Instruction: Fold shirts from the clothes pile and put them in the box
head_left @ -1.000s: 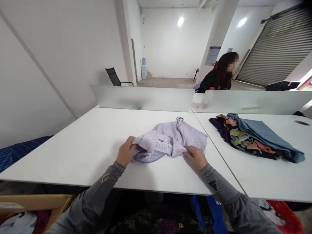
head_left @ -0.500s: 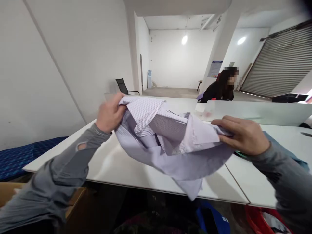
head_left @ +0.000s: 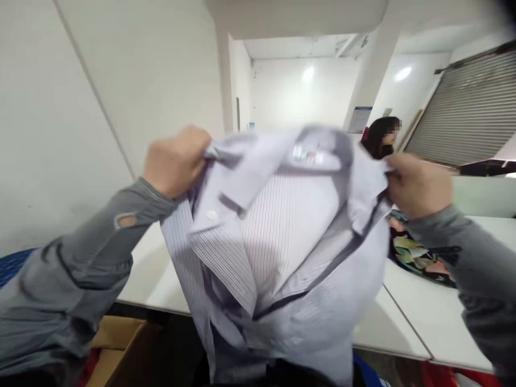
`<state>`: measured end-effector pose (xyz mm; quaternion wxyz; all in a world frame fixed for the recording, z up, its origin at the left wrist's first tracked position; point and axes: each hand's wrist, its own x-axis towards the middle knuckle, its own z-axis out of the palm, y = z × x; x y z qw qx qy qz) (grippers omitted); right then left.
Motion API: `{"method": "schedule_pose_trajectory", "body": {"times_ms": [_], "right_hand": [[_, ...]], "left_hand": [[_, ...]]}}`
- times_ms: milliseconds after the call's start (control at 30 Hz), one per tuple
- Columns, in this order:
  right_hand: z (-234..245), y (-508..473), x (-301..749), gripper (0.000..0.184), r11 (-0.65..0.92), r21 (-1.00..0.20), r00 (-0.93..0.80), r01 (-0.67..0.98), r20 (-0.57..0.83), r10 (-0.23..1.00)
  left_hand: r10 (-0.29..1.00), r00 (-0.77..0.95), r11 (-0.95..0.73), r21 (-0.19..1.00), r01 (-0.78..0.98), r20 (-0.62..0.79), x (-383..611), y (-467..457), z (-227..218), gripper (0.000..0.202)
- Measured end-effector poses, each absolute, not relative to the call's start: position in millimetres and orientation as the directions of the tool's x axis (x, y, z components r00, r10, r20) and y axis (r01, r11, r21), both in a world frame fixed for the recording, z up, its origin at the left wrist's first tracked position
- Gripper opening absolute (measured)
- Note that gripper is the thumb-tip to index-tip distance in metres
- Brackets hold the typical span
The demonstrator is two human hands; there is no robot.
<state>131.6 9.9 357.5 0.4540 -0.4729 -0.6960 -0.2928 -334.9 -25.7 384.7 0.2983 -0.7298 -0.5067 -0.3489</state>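
A pale lavender striped shirt [head_left: 290,215] hangs stretched between both hands above the front of the table. Its collar faces up, and a label shows inside the neck. The front gapes, baring the striped inside; a white button sits on the left part. My left hand [head_left: 177,161] is closed on the shirt near one shoulder. On the opposite shoulder, beside the collar, my right hand [head_left: 419,183] is closed too. Both hands are somewhat blurred, and the fingertips are partly hidden by cloth. The shirt's lower part drops past the table edge.
A dark floral cloth [head_left: 419,252] lies on the white table [head_left: 395,317] at right. An open cardboard box [head_left: 116,333] stands below on the left. Beyond the low partition [head_left: 479,196] sits another person [head_left: 381,137]. Blue fabric [head_left: 14,266] is at far left.
Both hands have risen, and the bunched shirt now hangs opened out, its collar up and its body lower. More of the floral cloth at right has come into view.
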Motion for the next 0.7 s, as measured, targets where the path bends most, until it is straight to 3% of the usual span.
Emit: {"method": "schedule_pose_trajectory", "body": {"times_ms": [33,100,167,233,267,333,467,567,700], "right_hand": [[344,18,132,0.022,0.359,-0.032,-0.138,0.933,0.888,0.438],[313,31,139,0.021,0.399,-0.103,-0.178,0.911,0.776,0.606],[282,40,149,0.026,0.523,-0.251,-0.321,0.814,0.556,0.767],[254,52,158,0.031,0.577,-0.39,-0.47,0.717,0.342,0.814],[243,61,161,0.032,0.572,-0.427,-0.487,0.7,0.299,0.82],[232,87,160,0.032,0.524,-0.431,-0.394,0.734,0.358,0.846],[245,172,137,0.026,0.272,-0.378,0.024,0.885,0.621,0.783],[256,239,110,0.022,0.083,-0.418,0.212,0.905,0.61,0.764],[222,278,86,0.021,-0.066,-0.442,0.306,0.895,0.499,0.811]], "left_hand": [[0.57,0.323,-0.35,-0.133,0.927,0.755,-333,-16,366,0.033],[0.635,0.413,-0.455,-0.117,0.883,0.653,-332,0,327,0.034],[0.722,0.461,-0.505,-0.063,0.861,0.517,-334,11,288,0.03],[0.772,0.514,-0.538,-0.046,0.841,0.373,-336,22,254,0.027],[0.78,0.545,-0.557,-0.059,0.829,0.308,-336,31,242,0.027],[0.792,0.558,-0.552,-0.102,0.828,0.247,-334,56,231,0.027],[0.83,0.356,-0.315,-0.166,0.935,0.43,-313,142,259,0.029],[0.789,0.17,-0.128,-0.112,0.985,0.59,-284,209,286,0.034],[0.794,0.115,-0.07,-0.098,0.993,0.597,-249,238,263,0.04]]}}
